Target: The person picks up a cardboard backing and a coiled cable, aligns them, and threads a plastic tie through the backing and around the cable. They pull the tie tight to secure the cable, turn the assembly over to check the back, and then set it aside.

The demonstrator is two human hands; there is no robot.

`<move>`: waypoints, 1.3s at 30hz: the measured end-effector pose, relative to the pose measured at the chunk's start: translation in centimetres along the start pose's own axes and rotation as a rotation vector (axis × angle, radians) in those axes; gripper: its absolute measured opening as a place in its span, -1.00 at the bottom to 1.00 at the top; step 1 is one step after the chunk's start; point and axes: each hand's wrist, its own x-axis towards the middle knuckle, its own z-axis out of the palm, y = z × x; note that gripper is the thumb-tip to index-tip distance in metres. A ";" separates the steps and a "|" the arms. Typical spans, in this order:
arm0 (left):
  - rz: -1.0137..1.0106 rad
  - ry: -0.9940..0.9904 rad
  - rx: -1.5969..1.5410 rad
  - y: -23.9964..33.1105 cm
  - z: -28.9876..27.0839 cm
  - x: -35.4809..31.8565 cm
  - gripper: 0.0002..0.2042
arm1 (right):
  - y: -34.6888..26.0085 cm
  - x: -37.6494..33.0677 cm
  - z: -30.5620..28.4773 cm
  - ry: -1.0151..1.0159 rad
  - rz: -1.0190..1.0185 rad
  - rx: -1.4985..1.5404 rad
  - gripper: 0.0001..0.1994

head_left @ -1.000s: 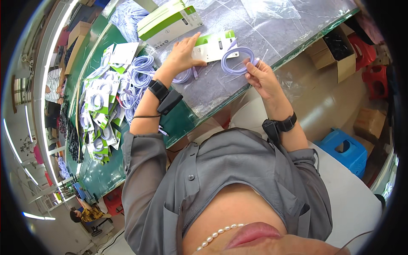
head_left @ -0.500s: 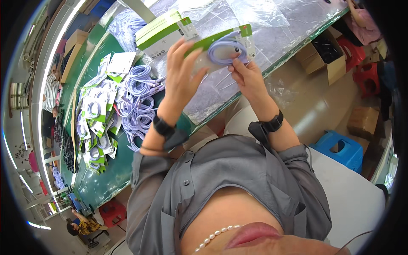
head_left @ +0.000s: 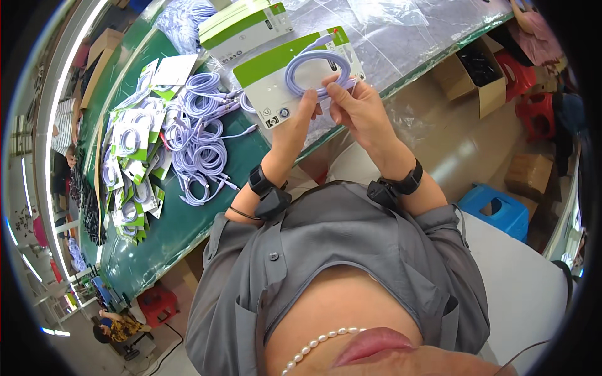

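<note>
Two hands work one card: our left hand [head_left: 300, 122] and right hand [head_left: 357, 109] pinch a coiled lilac cable [head_left: 313, 66] against a green-and-white backing card [head_left: 266, 84], held above the desk's [head_left: 188, 232] near edge, loose cables [head_left: 200, 144] heaped leftward.

Two hands [head_left: 301, 125], one backing card [head_left: 276, 78], one coiled cable [head_left: 313, 66].

A green table [head_left: 188, 219] carries a heap of loose lilac cables [head_left: 200, 147] near its middle, carded cables [head_left: 128, 169] at 9 o'clock of the heap, a box stack [head_left: 244, 28] and clear plastic sheets [head_left: 401, 25] at 1 o'clock.
</note>
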 end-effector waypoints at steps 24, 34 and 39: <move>0.020 -0.233 -0.357 -3.4 -2.4 -0.4 -0.81 | -1.3 1.3 0.0 -0.121 -0.808 -1.366 -0.66; -0.126 -0.065 -0.377 -3.6 -1.0 -0.3 -0.69 | -0.5 1.2 -0.7 -0.123 -0.736 -1.269 -0.70; -0.114 -0.016 -0.436 -2.9 -0.7 0.4 -0.70 | -1.7 -0.3 0.7 0.020 -0.803 -1.296 -0.78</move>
